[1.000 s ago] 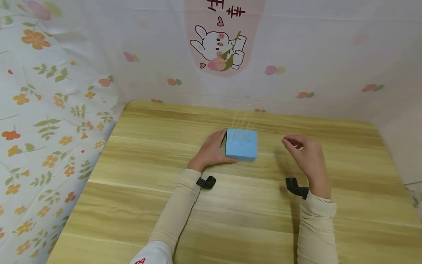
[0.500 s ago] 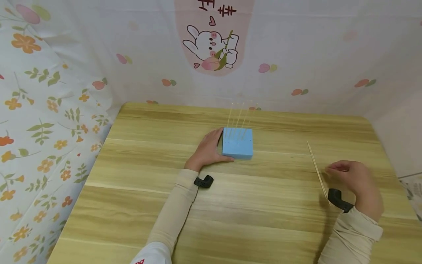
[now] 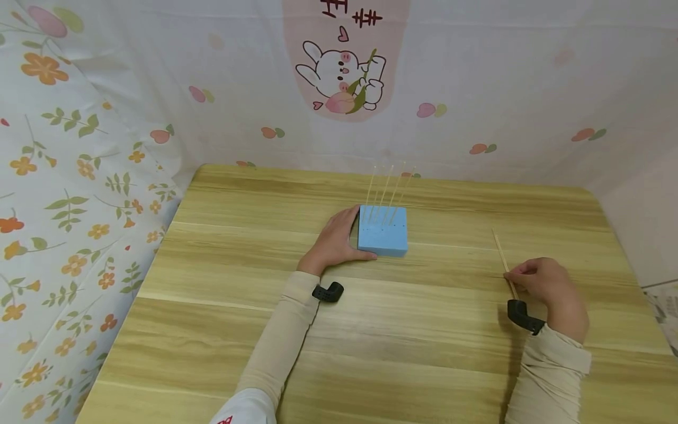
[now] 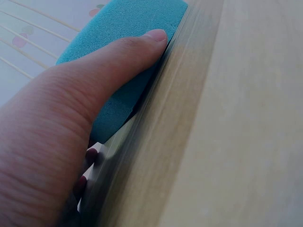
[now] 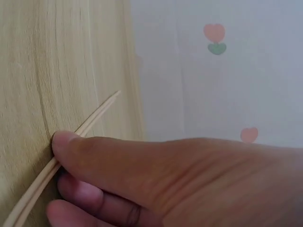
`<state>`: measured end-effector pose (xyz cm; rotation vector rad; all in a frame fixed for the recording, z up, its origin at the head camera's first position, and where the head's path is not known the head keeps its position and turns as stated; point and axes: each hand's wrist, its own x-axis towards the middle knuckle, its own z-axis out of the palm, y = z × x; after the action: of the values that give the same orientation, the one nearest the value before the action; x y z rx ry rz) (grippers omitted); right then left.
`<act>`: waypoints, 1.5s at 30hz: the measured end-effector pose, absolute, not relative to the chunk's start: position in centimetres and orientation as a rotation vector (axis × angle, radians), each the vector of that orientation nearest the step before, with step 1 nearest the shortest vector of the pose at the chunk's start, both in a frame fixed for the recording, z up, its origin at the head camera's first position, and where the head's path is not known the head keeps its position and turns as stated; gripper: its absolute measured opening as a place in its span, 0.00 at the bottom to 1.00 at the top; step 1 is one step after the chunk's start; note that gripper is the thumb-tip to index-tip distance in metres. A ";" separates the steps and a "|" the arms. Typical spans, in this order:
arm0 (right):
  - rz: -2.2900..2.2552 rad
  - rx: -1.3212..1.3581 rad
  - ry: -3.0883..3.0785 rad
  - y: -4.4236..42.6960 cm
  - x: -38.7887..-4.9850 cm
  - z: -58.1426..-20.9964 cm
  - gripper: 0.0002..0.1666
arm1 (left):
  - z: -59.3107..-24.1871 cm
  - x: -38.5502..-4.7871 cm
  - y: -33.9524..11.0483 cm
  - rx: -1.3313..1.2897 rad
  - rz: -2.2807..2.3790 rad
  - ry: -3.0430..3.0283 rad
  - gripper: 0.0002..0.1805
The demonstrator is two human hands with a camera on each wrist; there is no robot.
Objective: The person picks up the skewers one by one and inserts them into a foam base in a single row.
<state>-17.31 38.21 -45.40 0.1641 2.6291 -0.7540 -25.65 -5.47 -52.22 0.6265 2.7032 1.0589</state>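
On the table lies a light blue foam block (image 3: 382,238) with several thin bamboo skewers (image 3: 392,194) standing upright toward its back and small holes in its top. My left hand (image 3: 335,240) grips the block from its left side. In the left wrist view the thumb (image 4: 128,54) presses on the foam's near side. Farther right, my right hand (image 3: 542,285) has its thumb and fingers around two loose bamboo skewers (image 3: 500,250). The right wrist view shows these skewers (image 5: 97,113) passing between thumb and fingertips, close to the table surface.
The wood-grain table (image 3: 254,235) ends at a white printed cloth (image 3: 450,70) hanging behind it. A flowered cloth (image 3: 79,206) hangs along the left side. A black wrist mount (image 3: 328,292) sits on the left forearm, another black mount (image 3: 521,315) on the right.
My right hand moved right from near the block, went past the loose skewers, then came back left onto them and now pinches them. The left hand stays on the block.
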 end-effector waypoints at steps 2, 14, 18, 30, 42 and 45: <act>-0.754 0.163 2.616 38.0 -17.5 -45.5 0.21 | -52.2 -25.6 -5.6 0.618 1.059 2.705 0.71; -0.729 0.132 2.574 37.4 -18.5 -45.3 0.21 | -52.5 -25.5 -6.2 0.590 1.053 2.715 0.71; -0.732 0.120 2.558 37.2 -18.9 -45.3 0.20 | -52.6 -25.5 -6.4 0.585 1.046 2.725 0.71; -0.898 -0.104 2.771 34.2 -19.3 -43.8 0.19 | -52.8 -25.3 -6.8 0.574 1.064 2.706 0.72; -1.844 -0.284 3.001 23.5 -23.1 -42.0 0.13 | -52.4 -25.6 -5.9 0.611 1.034 2.694 0.72; -1.973 -0.390 2.979 21.2 -23.8 -41.5 0.09 | -52.2 -25.6 -5.6 0.629 1.032 2.693 0.72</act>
<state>-23.78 21.23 -41.47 -0.3898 2.9791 -1.9735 -25.64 -5.65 -52.21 0.6291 2.6925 1.0317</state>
